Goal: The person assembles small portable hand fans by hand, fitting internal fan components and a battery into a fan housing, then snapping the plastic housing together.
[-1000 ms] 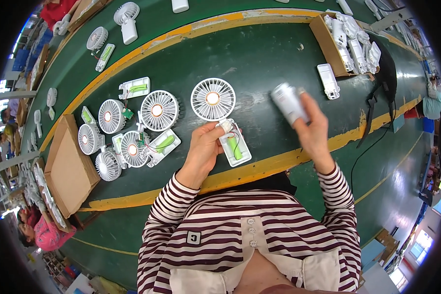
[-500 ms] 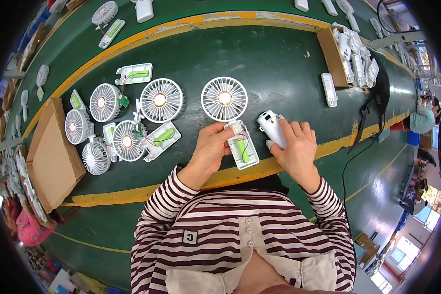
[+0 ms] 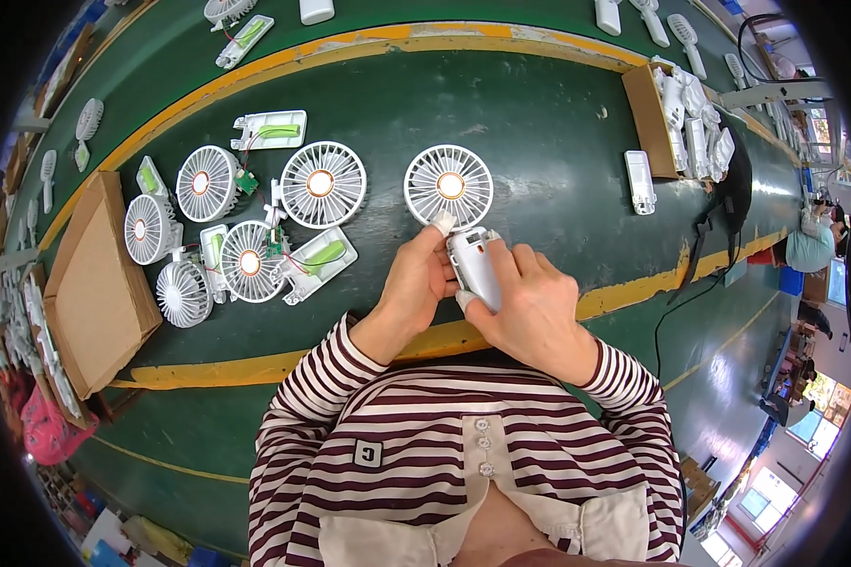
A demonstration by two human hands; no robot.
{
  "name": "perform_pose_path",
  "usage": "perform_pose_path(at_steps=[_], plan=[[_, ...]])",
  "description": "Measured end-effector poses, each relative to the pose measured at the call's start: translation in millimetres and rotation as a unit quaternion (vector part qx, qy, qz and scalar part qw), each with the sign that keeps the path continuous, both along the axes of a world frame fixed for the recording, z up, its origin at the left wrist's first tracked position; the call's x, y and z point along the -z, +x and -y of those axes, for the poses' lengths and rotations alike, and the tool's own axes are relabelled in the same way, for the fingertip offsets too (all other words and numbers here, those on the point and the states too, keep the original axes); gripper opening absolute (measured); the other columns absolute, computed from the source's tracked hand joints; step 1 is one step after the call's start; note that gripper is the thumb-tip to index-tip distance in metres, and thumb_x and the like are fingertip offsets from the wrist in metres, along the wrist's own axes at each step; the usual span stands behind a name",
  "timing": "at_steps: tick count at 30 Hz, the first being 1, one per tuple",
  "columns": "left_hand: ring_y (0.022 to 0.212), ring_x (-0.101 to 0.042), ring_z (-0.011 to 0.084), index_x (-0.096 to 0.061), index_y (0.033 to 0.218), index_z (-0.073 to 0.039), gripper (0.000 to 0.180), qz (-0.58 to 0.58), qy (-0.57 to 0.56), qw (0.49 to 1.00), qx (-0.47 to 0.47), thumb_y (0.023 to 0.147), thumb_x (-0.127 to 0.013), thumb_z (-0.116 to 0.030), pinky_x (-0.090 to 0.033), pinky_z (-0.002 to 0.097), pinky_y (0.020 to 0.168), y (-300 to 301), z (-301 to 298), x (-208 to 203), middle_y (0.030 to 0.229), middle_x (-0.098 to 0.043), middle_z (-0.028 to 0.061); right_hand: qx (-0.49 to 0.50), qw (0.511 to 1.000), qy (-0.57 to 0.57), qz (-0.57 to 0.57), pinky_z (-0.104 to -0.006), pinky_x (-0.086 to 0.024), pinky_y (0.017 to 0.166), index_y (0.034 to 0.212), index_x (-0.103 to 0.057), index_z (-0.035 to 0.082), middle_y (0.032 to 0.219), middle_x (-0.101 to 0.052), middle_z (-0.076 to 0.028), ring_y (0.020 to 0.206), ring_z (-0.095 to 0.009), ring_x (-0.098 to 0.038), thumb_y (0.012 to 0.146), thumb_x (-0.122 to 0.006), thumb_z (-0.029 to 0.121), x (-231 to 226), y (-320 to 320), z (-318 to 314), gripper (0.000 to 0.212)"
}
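Observation:
A white handheld fan (image 3: 449,180) with a round grille lies in front of me. My left hand (image 3: 412,285) is closed on its handle, thumb by the neck just below the grille. Over that handle lies a white handle cover (image 3: 477,270), gripped by my right hand (image 3: 533,304) with fingers along its right side and thumb near its lower end. The battery and wires in the handle are hidden under the cover. Whether the two halves are fully pressed together I cannot tell.
To the left lie several opened fans (image 3: 321,182) with green batteries and wires showing. A cardboard tray (image 3: 99,283) stands beyond them. At right are a lone handle cover (image 3: 640,181), a carton (image 3: 645,123) of white parts and a black bag (image 3: 733,180). A green belt (image 3: 397,13) carries fan parts behind.
My right hand has brought the handle cover leftward onto the fan's open handle, hiding the green battery. My left hand stays on the handle. Parts on the far belt have shifted right.

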State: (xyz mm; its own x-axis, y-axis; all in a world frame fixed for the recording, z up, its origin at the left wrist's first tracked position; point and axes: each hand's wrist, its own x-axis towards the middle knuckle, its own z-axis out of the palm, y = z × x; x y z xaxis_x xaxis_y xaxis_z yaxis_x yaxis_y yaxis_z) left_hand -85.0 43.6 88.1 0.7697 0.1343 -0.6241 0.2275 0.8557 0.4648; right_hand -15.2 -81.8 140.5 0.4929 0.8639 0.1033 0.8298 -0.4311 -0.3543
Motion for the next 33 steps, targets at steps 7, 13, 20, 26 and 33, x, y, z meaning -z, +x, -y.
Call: perform_pose_path(at_steps=[7,13,20,26,33], plan=[[0.087,-0.057,0.0172,-0.051,0.107,-0.004,0.037,0.003,0.007,1.000,0.010,0.089,-0.042,-0.035,-0.046,0.0324,0.074,0,0,5,0.099,-0.058,0.0063,0.017,1.000,-0.019,0.012,-0.0330,-0.046,0.046,0.101,-0.052,-0.004,0.071,-0.053,-0.012,0.058,-0.025,-0.057,0.059,-0.071,0.022,7,-6,-4,0.053],[0.088,-0.057,0.0172,-0.050,0.108,-0.004,0.036,0.016,-0.001,1.000,0.005,0.090,-0.042,-0.033,-0.046,0.0325,0.075,0,0,6,0.104,-0.056,0.0077,-0.007,1.000,-0.009,0.028,-0.0312,-0.046,0.044,0.102,-0.051,-0.009,0.071,-0.052,-0.013,0.055,-0.024,-0.056,0.060,-0.069,0.023,14,-5,-1,0.056],[0.083,-0.059,0.0174,-0.053,0.104,0.000,0.033,0.013,0.022,1.000,0.015,0.089,-0.047,-0.028,-0.049,0.0308,0.071,0,1,8,0.097,-0.059,0.0088,-0.013,0.999,-0.017,0.028,-0.0315,-0.046,0.044,0.101,-0.051,-0.008,0.071,-0.052,-0.012,0.056,-0.024,-0.057,0.061,-0.071,0.025,16,-5,0,0.056],[0.075,-0.060,0.0154,-0.059,0.096,0.005,0.026,-0.034,0.065,0.997,0.014,0.084,-0.057,-0.019,-0.050,0.0272,0.063,6,5,0,0.088,-0.059,0.0094,-0.015,0.999,-0.026,0.021,-0.0307,-0.046,0.043,0.098,-0.050,-0.005,0.070,-0.051,-0.011,0.055,-0.023,-0.057,0.062,-0.071,0.026,13,-3,-1,0.052],[0.077,-0.060,0.0165,-0.056,0.102,0.005,0.031,-0.028,0.074,0.996,0.040,0.086,-0.054,-0.021,-0.049,0.0284,0.066,7,2,-1,0.090,-0.060,0.0095,-0.026,0.999,-0.024,0.031,-0.0285,-0.045,0.041,0.101,-0.050,-0.010,0.071,-0.051,-0.012,0.055,-0.021,-0.056,0.059,-0.070,0.025,16,-1,-1,0.058]])
